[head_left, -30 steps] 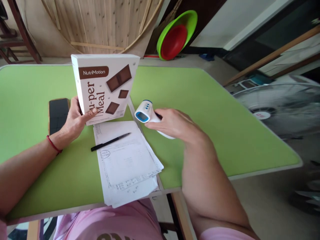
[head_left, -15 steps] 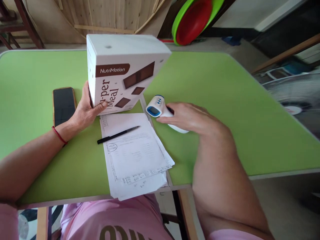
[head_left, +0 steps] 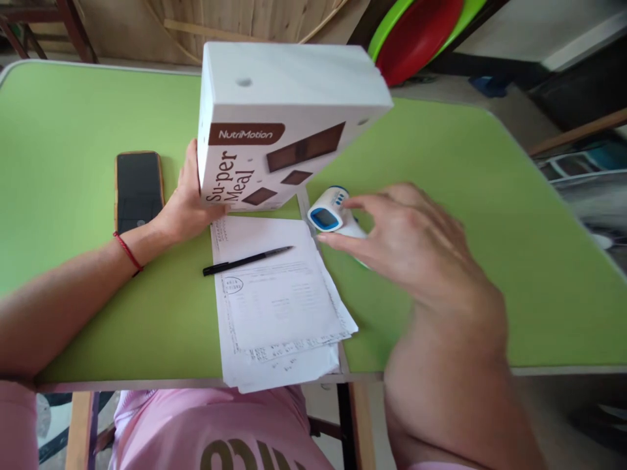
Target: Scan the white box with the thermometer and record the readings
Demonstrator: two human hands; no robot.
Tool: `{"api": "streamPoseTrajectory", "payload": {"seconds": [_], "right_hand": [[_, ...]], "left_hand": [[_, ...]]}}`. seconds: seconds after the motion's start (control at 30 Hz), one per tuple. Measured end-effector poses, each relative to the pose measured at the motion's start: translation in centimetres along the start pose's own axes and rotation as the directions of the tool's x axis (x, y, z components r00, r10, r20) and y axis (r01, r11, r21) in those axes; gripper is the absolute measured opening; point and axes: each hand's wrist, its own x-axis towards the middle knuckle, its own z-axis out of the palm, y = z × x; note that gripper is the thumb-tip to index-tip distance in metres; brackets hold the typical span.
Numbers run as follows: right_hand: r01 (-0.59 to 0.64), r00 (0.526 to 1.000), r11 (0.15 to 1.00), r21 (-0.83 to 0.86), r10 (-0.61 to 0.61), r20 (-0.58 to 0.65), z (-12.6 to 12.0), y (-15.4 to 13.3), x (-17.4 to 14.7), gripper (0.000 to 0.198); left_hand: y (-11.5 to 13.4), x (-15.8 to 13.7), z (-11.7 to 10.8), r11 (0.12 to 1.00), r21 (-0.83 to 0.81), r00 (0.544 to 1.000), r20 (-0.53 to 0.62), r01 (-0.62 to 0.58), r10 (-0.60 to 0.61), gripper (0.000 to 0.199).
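Note:
My left hand grips the lower left edge of a white NutriMotion "Su-per Meal" box, which is tilted, its printed front facing me. A white and blue infrared thermometer lies on the table, its small screen turned my way. My right hand hovers over the thermometer's handle with thumb and forefinger apart; the hand hides part of the handle. Below the box lies a stack of printed papers, with a black pen across it.
A phone in a brown-edged case lies left of my left wrist. The green table has a seam beside the papers. Beyond its far edge are red and green basins, and a chair stands at the far left.
My right hand has loosened from the thermometer's handle and lifted, its fingers spreading. The box has come closer and appears larger, still in my left hand. The view has shifted slightly.

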Motion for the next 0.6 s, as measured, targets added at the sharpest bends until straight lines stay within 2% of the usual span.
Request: {"api": "streamPoseTrajectory", "payload": {"seconds": [0.07, 0.13, 0.2, 0.27, 0.37, 0.43, 0.53, 0.6], "right_hand": [[0.216, 0.975, 0.966, 0.141, -0.221, 0.023, 0.2, -2.4, -0.7, 0.021], [0.373, 0.904, 0.891, 0.257, -0.412, 0.115, 0.9, -4.3, -1.2, 0.019], [0.437, 0.852, 0.855, 0.280, -0.493, 0.176, 1.6, -5.4, -1.4, 0.020], [0.452, 0.834, 0.847, 0.280, -0.513, 0.206, 2.1, -5.8, -1.4, 0.024], [0.416, 0.838, 0.833, 0.364, -0.507, 0.203, 1.9, -5.4, -1.0, 0.023], [0.324, 0.877, 0.823, 0.467, -0.446, 0.179, 1.5, -5.3, -0.9, 0.014], [0.096, 0.967, 0.771, 0.630, -0.223, 0.125, 0.7, -6.2, -1.0, 0.009], [-0.022, 0.993, 0.699, 0.715, -0.065, 0.094, 0.6, -7.5, -1.0, 0.013]], "left_hand": [[-0.9, 0.0, -0.3, 0.987, 0.136, 0.996, 0.034, -0.085, 0.081, 0.105], [-1.6, -0.1, -0.5, 0.968, 0.218, 0.992, 0.068, -0.120, 0.107, 0.117], [-2.1, 0.0, -0.7, 0.968, 0.228, 0.994, 0.055, -0.109, 0.099, 0.123], [-2.5, 0.1, -0.8, 0.974, 0.205, 0.995, 0.029, -0.098, 0.094, 0.124], [-2.7, 0.3, -0.8, 0.978, 0.182, 0.995, 0.034, -0.100, 0.096, 0.125], [-2.6, 0.3, -0.9, 0.975, 0.193, 0.993, 0.066, -0.113, 0.102, 0.128], [-2.1, 0.3, -0.9, 0.967, 0.225, 0.988, 0.122, -0.120, 0.095, 0.133], [-1.9, 0.3, -0.8, 0.966, 0.232, 0.987, 0.137, -0.110, 0.079, 0.135]]}}
